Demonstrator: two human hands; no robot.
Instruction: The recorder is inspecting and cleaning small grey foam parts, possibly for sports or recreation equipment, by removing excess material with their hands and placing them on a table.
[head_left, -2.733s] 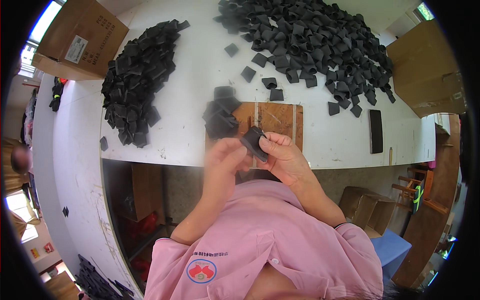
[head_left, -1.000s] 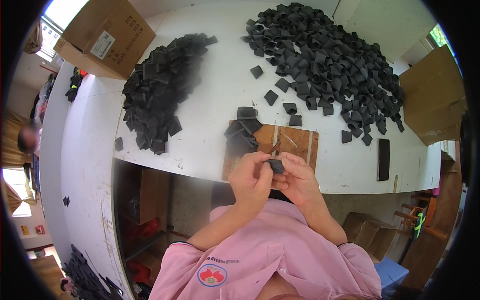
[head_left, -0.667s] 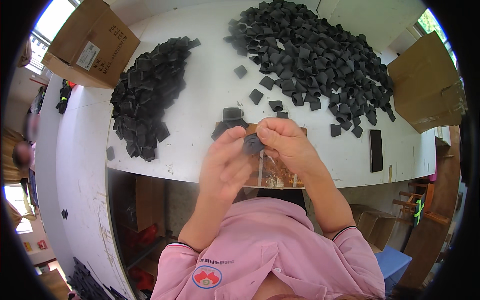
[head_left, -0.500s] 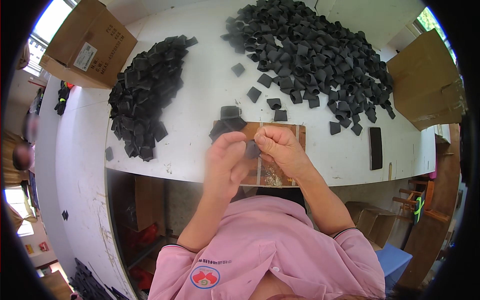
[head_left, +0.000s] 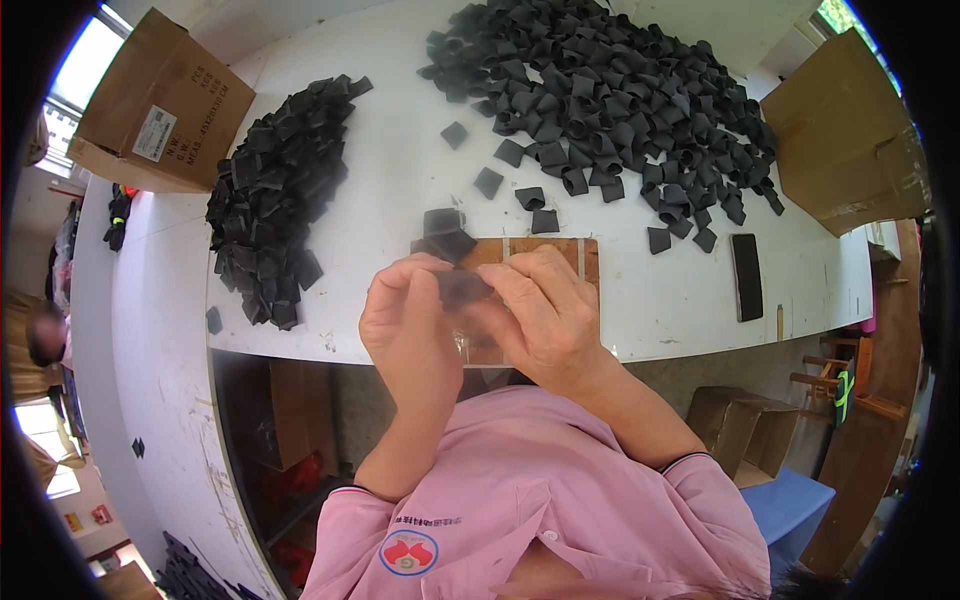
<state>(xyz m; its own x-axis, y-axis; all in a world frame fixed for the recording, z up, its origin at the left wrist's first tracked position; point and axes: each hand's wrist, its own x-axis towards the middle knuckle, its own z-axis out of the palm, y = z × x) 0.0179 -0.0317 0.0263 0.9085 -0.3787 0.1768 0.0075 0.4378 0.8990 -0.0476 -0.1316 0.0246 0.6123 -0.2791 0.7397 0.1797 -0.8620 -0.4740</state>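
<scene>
My left hand (head_left: 408,322) and my right hand (head_left: 545,312) meet above a brown board at the table's front edge. Between their fingertips they pinch a small dark grey fabric piece (head_left: 462,288), one side each. It looks blurred, so its exact shape is hard to tell. Just behind my left fingers lie a few more dark pieces (head_left: 446,230), overlapping the corner of the board (head_left: 590,275). The fingers partly cover the held piece and the board's middle.
Flat dark pieces form a heap (head_left: 275,200) at left; looped ones make a larger heap (head_left: 600,100) at the back right. Cardboard boxes stand at the left (head_left: 165,105) and right (head_left: 845,130). A black phone (head_left: 747,277) lies right of the board. Loose pieces (head_left: 489,182) lie between the heaps.
My hands have drawn slightly apart, the left one moving leftward. More of the dark piece now shows between the fingertips. The whole view has shifted a little.
</scene>
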